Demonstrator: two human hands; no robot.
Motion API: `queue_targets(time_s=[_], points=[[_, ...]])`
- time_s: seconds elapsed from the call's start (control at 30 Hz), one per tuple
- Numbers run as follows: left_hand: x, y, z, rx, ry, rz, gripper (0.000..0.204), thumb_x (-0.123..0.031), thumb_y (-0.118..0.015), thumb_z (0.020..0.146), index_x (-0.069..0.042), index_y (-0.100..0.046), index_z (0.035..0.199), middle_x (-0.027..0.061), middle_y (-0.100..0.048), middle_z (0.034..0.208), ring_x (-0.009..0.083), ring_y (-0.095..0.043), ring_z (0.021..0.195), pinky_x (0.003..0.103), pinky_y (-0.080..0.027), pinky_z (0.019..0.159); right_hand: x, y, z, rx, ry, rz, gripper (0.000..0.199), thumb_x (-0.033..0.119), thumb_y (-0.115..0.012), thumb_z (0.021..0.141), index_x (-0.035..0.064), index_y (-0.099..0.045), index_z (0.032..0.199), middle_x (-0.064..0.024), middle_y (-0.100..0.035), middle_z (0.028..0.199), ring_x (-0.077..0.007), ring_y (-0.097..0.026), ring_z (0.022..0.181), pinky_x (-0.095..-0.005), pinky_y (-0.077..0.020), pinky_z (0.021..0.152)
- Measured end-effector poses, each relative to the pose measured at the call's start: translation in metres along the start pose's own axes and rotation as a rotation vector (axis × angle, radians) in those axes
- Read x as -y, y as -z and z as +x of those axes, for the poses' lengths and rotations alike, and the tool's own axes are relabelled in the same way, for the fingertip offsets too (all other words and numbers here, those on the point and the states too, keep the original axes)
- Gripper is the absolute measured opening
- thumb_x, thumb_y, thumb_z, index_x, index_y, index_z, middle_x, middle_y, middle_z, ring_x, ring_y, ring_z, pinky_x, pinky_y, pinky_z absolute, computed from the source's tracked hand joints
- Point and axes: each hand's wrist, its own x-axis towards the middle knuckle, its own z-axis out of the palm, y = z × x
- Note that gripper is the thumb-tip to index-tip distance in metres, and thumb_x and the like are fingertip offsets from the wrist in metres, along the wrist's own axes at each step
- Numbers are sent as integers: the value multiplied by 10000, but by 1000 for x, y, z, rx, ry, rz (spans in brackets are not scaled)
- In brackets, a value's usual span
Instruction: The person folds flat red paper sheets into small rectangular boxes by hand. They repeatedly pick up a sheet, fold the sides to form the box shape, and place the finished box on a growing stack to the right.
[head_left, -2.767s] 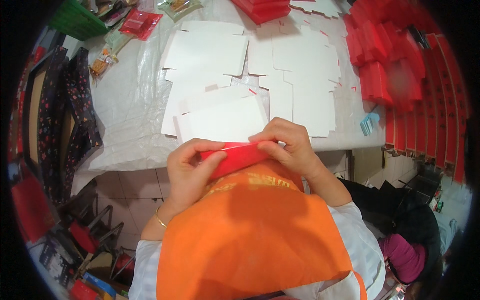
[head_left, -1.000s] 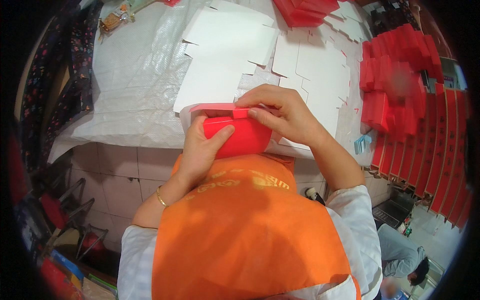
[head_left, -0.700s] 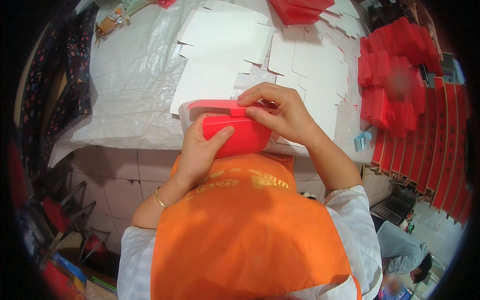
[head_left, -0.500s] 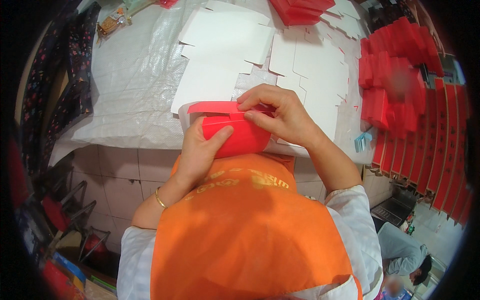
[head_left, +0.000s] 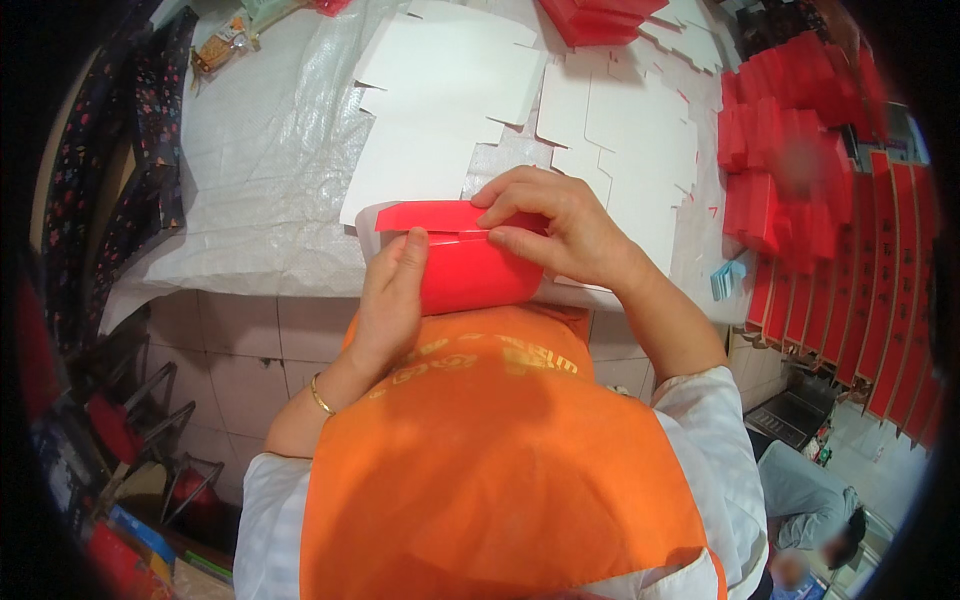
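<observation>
A red cardboard box, partly folded and curved toward me, is held at the table's near edge. My left hand grips its left end, thumb pressed on the seam by the upper flap. Closed at the flap's right part is my right hand, its fingers above the seam and its thumb below. The box's right end and underside are hidden by my hands. Just beyond lie flat white cardboard blanks, with notched edges, and more blanks to their right.
The table has a white woven plastic cover. Red folded boxes lie at the far edge. Many more red boxes are piled at the right, above rows of red strips. A person is at the lower right.
My left thumb has moved up from the box's front face to the seam. The flap and the lower panel now lie closer together. My right hand has barely moved.
</observation>
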Motion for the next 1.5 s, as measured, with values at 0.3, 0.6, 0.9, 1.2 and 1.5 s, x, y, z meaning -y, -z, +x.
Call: queue_targets(time_s=[0.3, 0.6, 0.9, 1.2, 1.5], points=[[13, 20, 4, 23, -43, 212, 473, -373, -406, 1096, 41, -634, 1105, 103, -689, 1046, 135, -637, 923, 303, -521, 832, -6, 5, 3, 78, 33, 62, 140, 27, -684, 852, 33, -730, 984, -101, -681, 1139, -233, -649, 1045, -338, -522, 897], [16, 16, 2, -45, -108, 237, 498, -386, -409, 1097, 17, -613, 889, -14, -562, 783, 70, -467, 754, 274, -422, 679, -5, 8, 2, 149, 7, 165, 170, 65, -678, 861, 62, -731, 1023, -114, -666, 1171, -258, -636, 1058, -349, -507, 913], [16, 20, 0, 25, -49, 124, 487, -411, -438, 1081, 39, -624, 1106, 119, -683, 1057, 156, -646, 934, 314, -529, 848, -2, 5, -5, 193, -69, 195, 237, 74, -672, 860, 84, -749, 1084, -140, -627, 1276, -274, -608, 1168, -365, -472, 1012], [5, 10, 1, -42, -88, 68, 490, -410, -446, 1085, -4, -632, 884, -31, -602, 808, 45, -487, 748, 234, -428, 668, 9, 14, -1, 294, -167, 307, 333, 127, -669, 927, 65, -688, 1253, -106, -634, 1304, -217, -612, 1175, -336, -490, 983], [17, 21, 6, -5, -142, 131, 478, -406, -458, 1081, 1, -640, 906, -17, -620, 841, 56, -511, 785, 233, -443, 701, 0, 3, -6, 230, -64, 284, 279, 107, -592, 979, 38, -699, 1227, -114, -676, 1234, -224, -624, 1156, -339, -483, 994]])
